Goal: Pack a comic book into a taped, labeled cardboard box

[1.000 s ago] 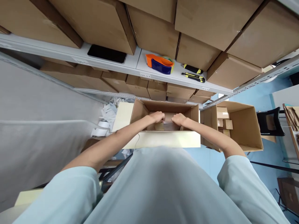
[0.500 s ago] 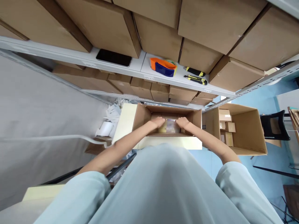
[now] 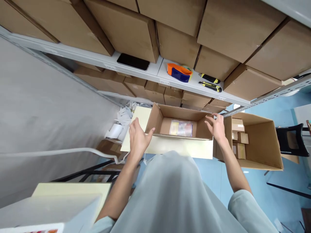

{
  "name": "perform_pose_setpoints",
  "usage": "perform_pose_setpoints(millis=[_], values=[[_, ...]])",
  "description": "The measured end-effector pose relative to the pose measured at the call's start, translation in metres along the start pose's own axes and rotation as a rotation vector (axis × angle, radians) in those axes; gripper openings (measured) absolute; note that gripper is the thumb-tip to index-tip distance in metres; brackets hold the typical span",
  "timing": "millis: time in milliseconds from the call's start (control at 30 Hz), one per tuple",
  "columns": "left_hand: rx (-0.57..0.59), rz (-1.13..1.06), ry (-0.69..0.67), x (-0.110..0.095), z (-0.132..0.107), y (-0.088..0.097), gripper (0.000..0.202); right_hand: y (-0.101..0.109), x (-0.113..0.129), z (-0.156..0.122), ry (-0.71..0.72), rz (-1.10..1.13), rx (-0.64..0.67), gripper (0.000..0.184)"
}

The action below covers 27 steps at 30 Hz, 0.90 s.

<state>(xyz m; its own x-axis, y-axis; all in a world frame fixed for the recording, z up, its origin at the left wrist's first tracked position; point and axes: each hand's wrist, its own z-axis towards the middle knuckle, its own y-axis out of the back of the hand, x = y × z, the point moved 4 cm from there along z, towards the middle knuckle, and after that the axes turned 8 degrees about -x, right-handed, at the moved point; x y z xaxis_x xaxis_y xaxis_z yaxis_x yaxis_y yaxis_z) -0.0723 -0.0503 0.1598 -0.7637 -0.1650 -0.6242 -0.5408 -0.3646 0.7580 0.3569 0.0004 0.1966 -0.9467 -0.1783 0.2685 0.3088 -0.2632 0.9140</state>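
Observation:
An open cardboard box [image 3: 155, 121] stands in front of me on a pale table top [image 3: 179, 148]. A flat packet [image 3: 181, 128] wrapped in clear plastic lies on the box's floor. My left hand [image 3: 138, 139] is open, fingers spread, just outside the box's left wall. My right hand [image 3: 217, 127] is open too, at the box's right wall, fingers near its top edge. Neither hand holds anything.
A second open cardboard box [image 3: 252, 142] with small cartons inside stands to the right. On the shelf [image 3: 155, 69] behind lie a black tablet [image 3: 132, 61], an orange and blue tape dispenser [image 3: 179, 70] and two yellow-black knives [image 3: 209, 82]. Crumpled paper [image 3: 121, 121] lies at the left.
Both hands were inside the box pressing on the packet; they have let go and drawn out to the box's left and right sides. The packet now lies alone inside.

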Motion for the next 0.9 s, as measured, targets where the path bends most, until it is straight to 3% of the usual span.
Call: perform_pose_setpoints(millis=[167,333,467,633,767,900], values=[[0.01,-0.058,0.215,0.018,-0.02,-0.011,0.072,-0.023,-0.018,0.037,-0.086,-0.024,0.016,0.039],[0.084,-0.113,0.133,0.002,-0.035,-0.01,0.041,-0.031,-0.024,0.058,-0.125,0.04,0.057,0.043],[0.102,-0.111,0.002,-0.012,-0.04,-0.005,0.043,-0.032,-0.015,0.061,-0.139,0.096,0.144,0.045],[0.175,-0.143,0.011,-0.011,-0.039,-0.003,0.042,-0.036,-0.001,0.059,-0.127,0.115,0.21,0.046],[0.171,-0.213,0.039,-0.014,-0.036,-0.006,0.042,-0.056,0.009,0.053,-0.07,0.176,0.357,0.051],[0.168,-0.276,0.079,-0.013,-0.04,-0.009,0.044,-0.081,0.013,0.039,-0.043,0.086,0.516,0.061]])
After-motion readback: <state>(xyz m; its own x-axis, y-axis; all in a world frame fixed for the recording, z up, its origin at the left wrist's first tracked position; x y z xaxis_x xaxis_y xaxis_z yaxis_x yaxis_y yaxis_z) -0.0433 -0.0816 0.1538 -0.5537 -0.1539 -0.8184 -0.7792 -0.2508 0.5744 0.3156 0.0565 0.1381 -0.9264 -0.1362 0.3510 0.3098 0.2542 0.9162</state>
